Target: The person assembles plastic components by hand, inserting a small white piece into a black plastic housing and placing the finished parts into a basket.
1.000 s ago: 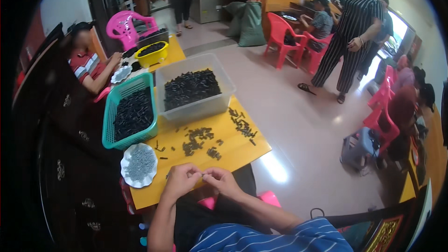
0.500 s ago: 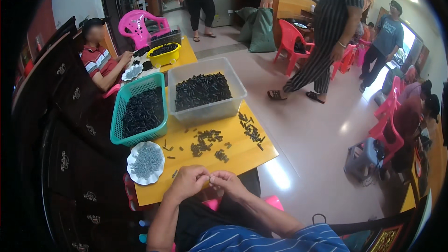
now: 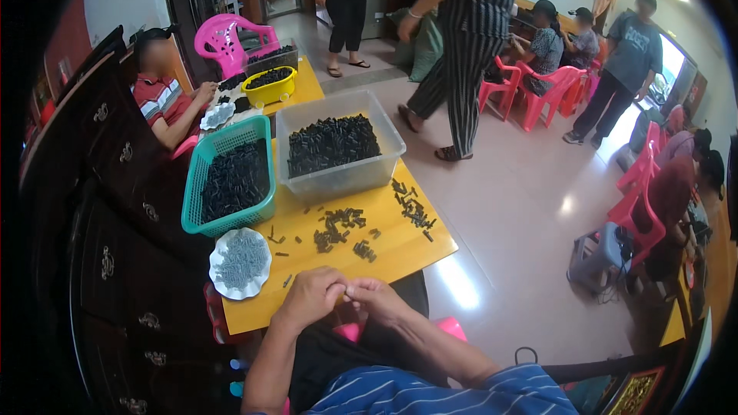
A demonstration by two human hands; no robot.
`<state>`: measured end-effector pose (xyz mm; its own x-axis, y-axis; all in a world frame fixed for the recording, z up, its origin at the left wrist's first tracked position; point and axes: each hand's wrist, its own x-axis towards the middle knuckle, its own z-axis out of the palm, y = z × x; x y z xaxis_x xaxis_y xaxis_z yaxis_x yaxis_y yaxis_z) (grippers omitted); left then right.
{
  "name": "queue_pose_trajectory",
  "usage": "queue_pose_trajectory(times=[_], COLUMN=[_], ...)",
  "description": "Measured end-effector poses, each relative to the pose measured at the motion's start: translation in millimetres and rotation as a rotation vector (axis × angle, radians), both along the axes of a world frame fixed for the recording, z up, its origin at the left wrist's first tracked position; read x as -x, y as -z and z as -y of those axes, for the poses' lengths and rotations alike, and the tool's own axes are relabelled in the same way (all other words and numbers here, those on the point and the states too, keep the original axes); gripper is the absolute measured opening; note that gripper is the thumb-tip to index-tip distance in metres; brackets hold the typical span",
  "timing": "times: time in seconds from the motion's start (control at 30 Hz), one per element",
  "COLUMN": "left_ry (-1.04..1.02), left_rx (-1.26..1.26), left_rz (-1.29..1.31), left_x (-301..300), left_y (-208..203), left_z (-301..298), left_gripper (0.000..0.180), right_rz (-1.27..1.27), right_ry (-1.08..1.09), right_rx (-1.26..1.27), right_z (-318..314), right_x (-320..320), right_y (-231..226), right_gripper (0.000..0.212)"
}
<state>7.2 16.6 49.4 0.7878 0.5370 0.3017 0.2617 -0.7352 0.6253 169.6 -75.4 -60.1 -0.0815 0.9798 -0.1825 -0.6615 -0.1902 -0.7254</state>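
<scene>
My left hand [image 3: 311,298] and my right hand [image 3: 377,300] meet at the fingertips over the near edge of the yellow table [image 3: 257,317]. Both are closed in a pinch. Whatever lies between the fingers is too small and covered to make out. Just beyond them, short black tube-like pieces [image 3: 338,229] lie scattered in loose groups. To the left stands a white wavy-rimmed plate [image 3: 259,284] heaped with small grey metal pieces [image 3: 240,263], perhaps screws or pins.
A teal basket [image 3: 189,211] and a clear plastic bin [image 3: 338,188], both full of black pieces, stand farther back. Beyond are a yellow basin [image 3: 269,95] and a seated person [image 3: 165,111]. A person in striped clothes [image 3: 469,38] walks past on the right. Dark drawers [image 3: 115,207] line the left.
My hands stay pinched together almost in place. The striped-clothed person has walked leftward across the floor, uncovering seated people behind. The standing person in black has shifted right.
</scene>
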Motion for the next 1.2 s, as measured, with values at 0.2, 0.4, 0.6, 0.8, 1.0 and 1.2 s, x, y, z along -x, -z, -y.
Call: queue_pose_trajectory(times=[0.2, 0.4, 0.6, 0.8, 1.0, 1.2], left_ry=[-0.028, -0.062, -0.065, -0.095, -0.119, -0.094], left_rx=[0.194, 0.188, 0.219, 0.204, -0.135, -0.256], left_rz=[0.005, 0.029, 0.117, 0.114, 0.044, 0.024], left_x=[1.0, -0.8, -9.0, -13.4, -17.3, -28.4], left_y=[-4.1, -0.5, 15.8, 11.0, 7.3, 19.5], left_z=[-2.0, -0.8, -0.2, 6.1, 15.6, 16.4], left_gripper=[0.008, 0.008, 0.012, 0.021, 0.032, 0.031], right_rz=[-0.068, -0.119, -0.181, -0.187, -0.226, -0.266], right_ry=[-0.040, -0.070, -0.018, 0.035, 0.039, 0.059], right_rx=[0.044, -0.003, -0.007, 0.012, 0.066, 0.046], right_z=[3.5, 1.9, -5.4, -5.2, -5.8, -2.6], right_x=[-1.3, -1.9, -2.2, -3.1, -2.2, -5.1], right_y=[-17.6, -17.6, -0.2, -0.7, -5.9, 0.9], right_gripper=[0.019, 0.017, 0.017, 0.019, 0.019, 0.021])
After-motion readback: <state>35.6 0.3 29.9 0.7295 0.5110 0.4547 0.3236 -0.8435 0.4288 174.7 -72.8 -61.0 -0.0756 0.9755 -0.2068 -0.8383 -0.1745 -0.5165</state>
